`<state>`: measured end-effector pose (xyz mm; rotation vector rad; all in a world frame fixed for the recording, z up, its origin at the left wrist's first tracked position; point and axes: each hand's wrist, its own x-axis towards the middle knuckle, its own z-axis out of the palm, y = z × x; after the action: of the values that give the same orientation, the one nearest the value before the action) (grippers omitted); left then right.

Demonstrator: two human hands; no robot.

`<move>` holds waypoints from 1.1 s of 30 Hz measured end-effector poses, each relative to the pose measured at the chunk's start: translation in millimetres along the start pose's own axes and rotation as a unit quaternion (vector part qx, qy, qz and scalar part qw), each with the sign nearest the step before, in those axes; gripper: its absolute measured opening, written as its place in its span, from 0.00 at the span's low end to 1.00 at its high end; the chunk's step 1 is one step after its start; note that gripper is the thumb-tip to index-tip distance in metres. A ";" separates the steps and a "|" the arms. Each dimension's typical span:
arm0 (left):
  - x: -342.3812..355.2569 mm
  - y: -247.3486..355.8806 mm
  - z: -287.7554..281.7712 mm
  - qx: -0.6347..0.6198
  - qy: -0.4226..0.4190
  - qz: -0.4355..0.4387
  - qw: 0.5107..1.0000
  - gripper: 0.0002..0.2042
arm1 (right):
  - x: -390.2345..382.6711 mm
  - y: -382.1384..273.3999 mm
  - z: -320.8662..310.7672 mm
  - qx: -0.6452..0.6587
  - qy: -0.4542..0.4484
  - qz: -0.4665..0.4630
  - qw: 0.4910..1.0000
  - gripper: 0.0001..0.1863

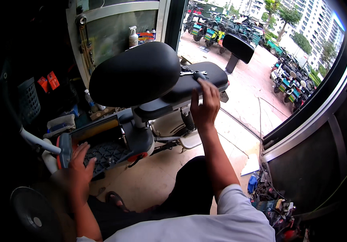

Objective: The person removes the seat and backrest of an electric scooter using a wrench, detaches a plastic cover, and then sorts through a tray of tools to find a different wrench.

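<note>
A scooter's black seat (169,93) crosses the middle, with a large black backrest pad (133,72) in front of it and a smaller upright pad (238,46) at its far end. A silver wrench (185,74) and a dark cylindrical tool (199,75) lie on the seat. My right hand (205,103) reaches to the seat, fingers loosely bent and apart, fingertips at the dark tool, with no grip visible. My left hand (80,165) is open, fingers apart, beside the ridged footboard (105,157) at lower left.
A metal-framed door (117,10) stands behind, near shelved bottles (133,38) and a grey basket (30,97). Parked scooters (286,80) stand outside the doorway. Cluttered tools (276,205) and a blue glove (252,182) lie at lower right, a round black object (30,207) at lower left.
</note>
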<state>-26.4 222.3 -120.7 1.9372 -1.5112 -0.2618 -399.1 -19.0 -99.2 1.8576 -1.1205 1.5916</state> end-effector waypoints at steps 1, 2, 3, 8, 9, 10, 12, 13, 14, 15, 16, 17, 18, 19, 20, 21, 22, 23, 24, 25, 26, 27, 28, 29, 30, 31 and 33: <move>-8.0 12.3 -5.5 0.000 0.023 -0.026 0.999 0.23 | -7.7 -4.7 -11.5 0.017 -0.009 0.003 1.000 0.17; -11.2 23.0 -13.4 0.001 0.012 -0.069 0.998 0.23 | -15.3 -8.8 -25.0 0.032 -0.020 0.005 0.999 0.16; -17.3 6.0 -17.3 0.019 0.025 -0.069 0.997 0.18 | -23.0 -17.9 -36.7 0.052 -0.043 0.026 0.997 0.16; -50.8 -36.3 -42.0 0.070 -0.132 -0.079 0.986 0.06 | -96.6 -37.8 -89.5 0.095 -0.335 0.110 0.931 0.13; -59.9 -66.4 -36.8 0.076 -0.169 -0.059 0.981 0.05 | -104.5 -38.7 -105.0 0.079 -0.415 0.116 0.899 0.07; -72.2 -102.9 -29.8 0.088 -0.200 -0.037 0.975 0.05 | -106.9 -41.3 -112.9 0.083 -0.443 0.118 0.885 0.07; -108.5 -205.7 -26.4 0.100 -0.237 0.001 0.966 0.06 | -104.2 -56.8 -111.9 0.090 -0.516 0.114 0.844 0.07; -114.6 -225.2 -25.8 0.105 -0.248 0.024 0.963 0.06 | -102.5 -60.6 -106.8 0.085 -0.526 0.103 0.840 0.07; -105.9 -211.6 -28.8 0.120 -0.264 0.053 0.955 0.07 | -101.6 -62.8 -104.0 0.076 -0.535 0.096 0.836 0.07; -96.9 -198.4 -32.3 0.134 -0.278 0.083 0.947 0.08 | -101.8 -64.1 -99.1 0.070 -0.546 0.086 0.831 0.07; -68.4 -144.4 -40.6 0.137 -0.316 0.033 0.938 0.10 | -101.2 -67.9 -90.3 0.059 -0.561 0.080 0.822 0.07; -55.9 -118.8 -47.3 0.141 -0.348 -0.021 0.927 0.11 | -100.6 -69.4 -81.3 0.054 -0.573 0.069 0.815 0.07; -56.6 -122.6 -45.8 0.154 -0.317 0.043 0.935 0.12 | -99.5 -66.7 -76.2 0.049 -0.585 0.065 0.807 0.07; -54.8 -125.5 -45.1 0.172 -0.285 0.104 0.937 0.12 | -99.6 -63.5 -69.5 0.049 -0.591 0.075 0.802 0.07; -49.7 -125.8 -45.3 0.177 -0.271 0.133 0.937 0.13 | -100.2 -60.6 -62.9 0.040 -0.608 0.085 0.788 0.07; -45.5 -127.8 -46.0 0.182 -0.257 0.159 0.936 0.14 | -99.1 -58.8 -56.4 0.031 -0.626 0.095 0.773 0.07; -41.8 -129.4 -46.0 0.166 -0.260 0.151 0.939 0.15 | -98.1 -57.7 -50.0 0.017 -0.643 0.103 0.759 0.07; -35.3 -130.9 -46.3 0.149 -0.266 0.148 0.941 0.16 | -97.5 -57.5 -44.6 0.018 -0.645 0.101 0.758 0.07; -27.9 -131.4 -46.9 0.132 -0.274 0.147 0.941 0.17 | -97.8 -57.1 -40.3 0.017 -0.646 0.101 0.756 0.07; -20.9 -130.2 -45.9 0.109 -0.283 0.148 0.941 0.18 | -95.2 -54.2 -40.8 0.010 -0.650 0.102 0.753 0.07; -19.0 -131.1 -47.0 0.108 -0.281 0.140 0.943 0.17 | -86.0 -52.2 -43.6 -0.021 -0.676 0.034 0.735 0.11; -18.0 -130.2 -49.9 0.106 -0.283 0.134 0.944 0.16 | -77.5 -50.9 -42.1 -0.031 -0.691 0.010 0.722 0.12; -12.1 -125.5 -53.1 0.109 -0.291 0.139 0.940 0.15 | -71.9 -46.1 -41.5 -0.021 -0.700 0.005 0.714 0.12; -10.5 -120.8 -55.1 0.112 -0.293 0.142 0.939 0.14 | -68.1 -39.1 -39.9 0.004 -0.707 0.014 0.707 0.13; -9.6 -114.6 -59.4 0.102 -0.311 0.129 0.936 0.14 | -62.4 -32.9 -37.8 0.028 -0.711 0.016 0.702 0.13; -6.0 -109.3 -62.8 0.096 -0.335 0.123 0.929 0.14 | -63.0 -26.6 -38.4 0.048 -0.715 0.027 0.697 0.14; -13.8 -104.7 -69.5 0.084 -0.375 0.105 0.917 0.15 | -59.2 -15.6 -36.8 0.089 -0.725 0.031 0.682 0.15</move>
<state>88.7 273.1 -134.0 1.8727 -2.2739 -0.8800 -408.9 35.3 -144.7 3.2497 -1.4995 -0.1904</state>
